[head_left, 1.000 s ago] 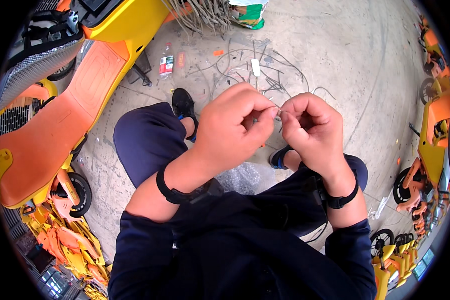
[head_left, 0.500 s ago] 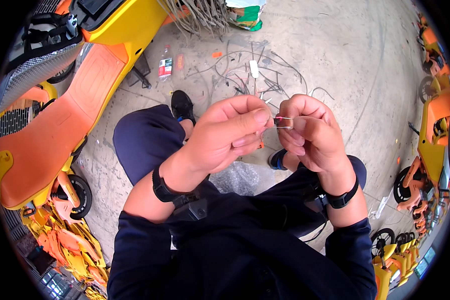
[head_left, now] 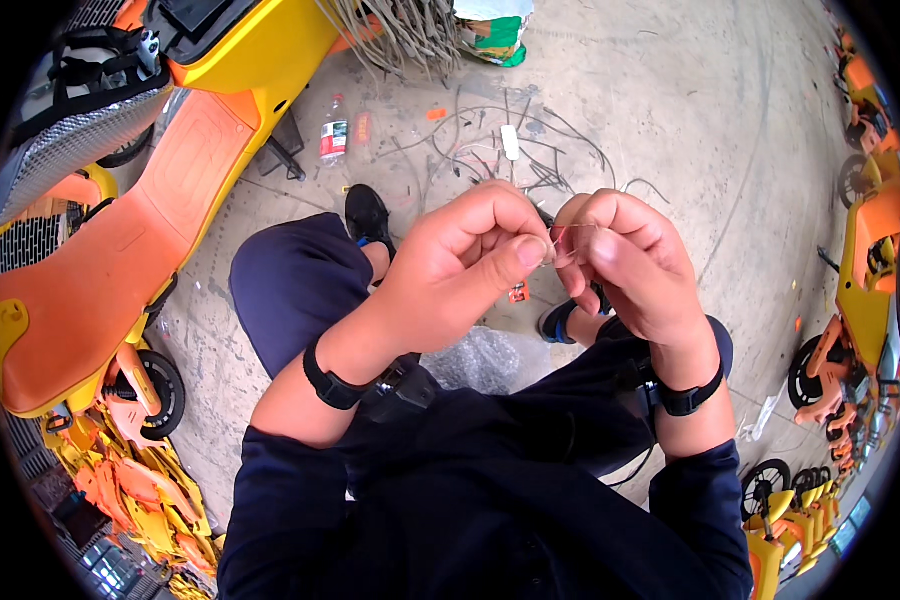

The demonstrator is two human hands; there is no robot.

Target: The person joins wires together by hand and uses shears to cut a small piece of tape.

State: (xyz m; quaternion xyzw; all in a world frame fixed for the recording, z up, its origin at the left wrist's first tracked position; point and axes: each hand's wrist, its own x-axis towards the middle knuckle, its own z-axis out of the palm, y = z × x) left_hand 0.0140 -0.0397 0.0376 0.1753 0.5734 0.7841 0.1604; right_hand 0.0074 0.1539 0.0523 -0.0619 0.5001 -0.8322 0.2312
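Thin wires, one of them reddish, run between my fingertips over the floor, in front of my knees. My left hand pinches their left ends between thumb and forefinger. With thumb and bent fingers, my right hand grips the other side of the same wires. The two hands are close together, fingertips nearly touching. How the wire ends lie under the fingers is hidden. Beyond the hands, cut grey cables lie scattered on the concrete, with a small white piece among them.
A yellow and orange scooter stands close on my left. Near it is a plastic bottle. A bundle of grey cables and a green-and-white bag lie farther ahead. Bubble wrap sits between my legs. More scooters line the right.
My fingers have shifted on the wires, and the right hand has turned slightly. The strands between the fingertips now look finer and more bent. The whole view has moved a little.
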